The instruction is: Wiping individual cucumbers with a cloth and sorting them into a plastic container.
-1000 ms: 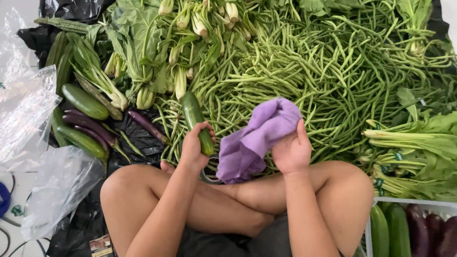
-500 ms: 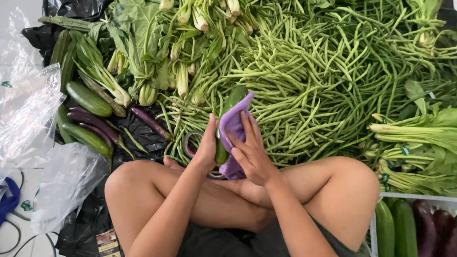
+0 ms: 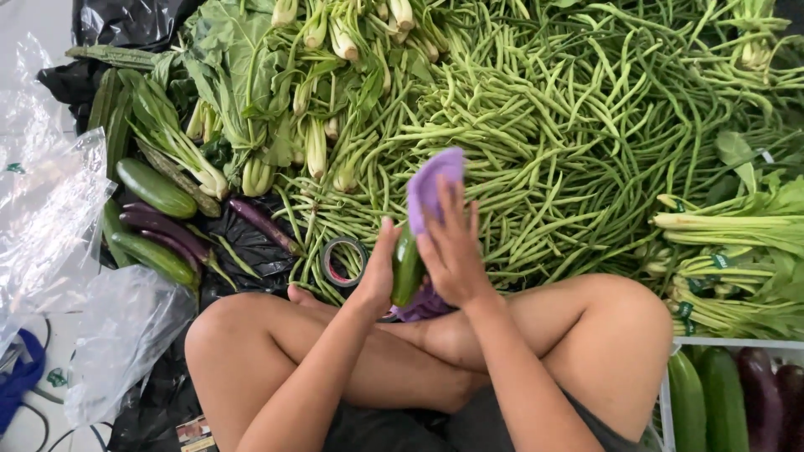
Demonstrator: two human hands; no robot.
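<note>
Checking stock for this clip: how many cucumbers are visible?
5: one in the left hand, cucumber; two at left; two in the crate. Others may be hidden.
</note>
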